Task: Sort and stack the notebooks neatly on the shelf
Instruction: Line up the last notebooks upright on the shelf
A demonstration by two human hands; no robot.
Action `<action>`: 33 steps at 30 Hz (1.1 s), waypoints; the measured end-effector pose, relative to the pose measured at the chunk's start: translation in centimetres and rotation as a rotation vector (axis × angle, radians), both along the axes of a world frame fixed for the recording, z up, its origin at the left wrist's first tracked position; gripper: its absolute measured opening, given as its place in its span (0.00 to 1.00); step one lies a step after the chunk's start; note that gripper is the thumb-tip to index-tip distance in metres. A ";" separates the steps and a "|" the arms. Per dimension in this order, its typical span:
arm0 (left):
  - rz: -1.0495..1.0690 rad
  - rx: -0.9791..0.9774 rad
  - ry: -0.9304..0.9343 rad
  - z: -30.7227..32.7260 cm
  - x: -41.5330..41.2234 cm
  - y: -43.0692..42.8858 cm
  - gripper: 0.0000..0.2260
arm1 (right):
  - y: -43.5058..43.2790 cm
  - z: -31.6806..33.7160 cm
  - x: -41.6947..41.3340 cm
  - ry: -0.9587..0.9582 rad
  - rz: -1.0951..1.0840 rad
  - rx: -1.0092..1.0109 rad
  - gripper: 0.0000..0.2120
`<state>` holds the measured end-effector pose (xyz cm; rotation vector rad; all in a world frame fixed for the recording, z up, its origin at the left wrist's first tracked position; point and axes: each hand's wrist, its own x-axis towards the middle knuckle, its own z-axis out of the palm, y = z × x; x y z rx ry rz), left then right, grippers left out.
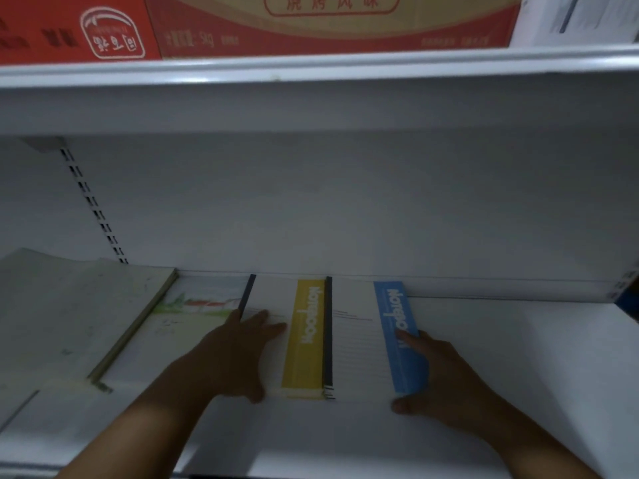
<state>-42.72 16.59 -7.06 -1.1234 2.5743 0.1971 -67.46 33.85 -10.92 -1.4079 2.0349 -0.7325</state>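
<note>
Three notebooks lie flat side by side on the white shelf (501, 357). The left one (193, 316) shows a landscape picture and a dark spine. The middle one (304, 337) is white with a yellow band reading "Notebook". The right one (401, 337) is white with a blue band. My left hand (238, 354) rests flat with straight fingers on the white part of the yellow-band notebook. My right hand (439, 378) lies on the blue band, with the thumb at the notebook's near edge.
A larger pale book with an olive spine (86, 323) lies on the shelf at the left. Red cardboard boxes (311, 25) stand on the upper shelf (311, 98) overhead. A slotted upright (93, 205) runs down the back panel at left.
</note>
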 end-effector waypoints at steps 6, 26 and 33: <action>-0.007 0.051 0.034 -0.1 0.2 0.1 0.48 | 0.2 -0.8 -0.1 -0.021 -0.038 -0.049 0.51; 0.207 0.161 0.490 -1.2 -7.1 4.8 0.21 | -0.5 -0.6 1.6 0.028 -0.098 0.085 0.66; 0.358 0.378 0.756 -0.3 -6.7 5.2 0.06 | -0.6 -0.7 1.9 -0.004 -0.131 0.056 0.66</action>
